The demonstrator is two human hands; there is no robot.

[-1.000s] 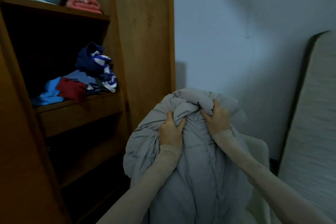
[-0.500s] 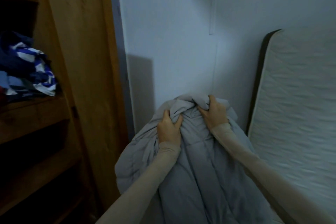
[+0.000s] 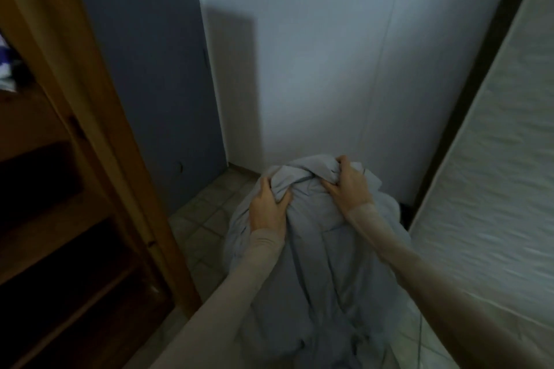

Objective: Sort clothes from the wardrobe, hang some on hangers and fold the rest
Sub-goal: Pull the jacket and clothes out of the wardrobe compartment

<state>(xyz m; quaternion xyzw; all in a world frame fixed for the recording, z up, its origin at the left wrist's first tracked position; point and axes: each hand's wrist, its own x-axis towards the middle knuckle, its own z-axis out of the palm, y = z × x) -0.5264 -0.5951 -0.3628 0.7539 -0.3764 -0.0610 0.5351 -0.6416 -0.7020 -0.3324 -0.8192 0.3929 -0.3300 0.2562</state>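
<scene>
A bulky grey padded garment (image 3: 314, 255) hangs in front of me, bunched at its top. My left hand (image 3: 266, 210) grips the bunched fabric on the left side. My right hand (image 3: 349, 189) grips the top of the bundle on the right, fingers curled into the folds. The lower part of the garment drops out of the frame. The wooden wardrobe (image 3: 99, 129) stands at the left, with dark shelves (image 3: 45, 219) and a sliver of blue and white clothes (image 3: 6, 69) at the far left edge.
A white wall (image 3: 329, 69) faces me, with a grey-blue panel (image 3: 150, 69) beside the wardrobe. A quilted mattress (image 3: 494, 189) leans upright at the right. Tiled floor (image 3: 207, 219) shows below the wall.
The view has swung right and down, away from the wardrobe shelves. The floor and more of the mattress have come into sight. Both hands keep the same grip on the grey garment.
</scene>
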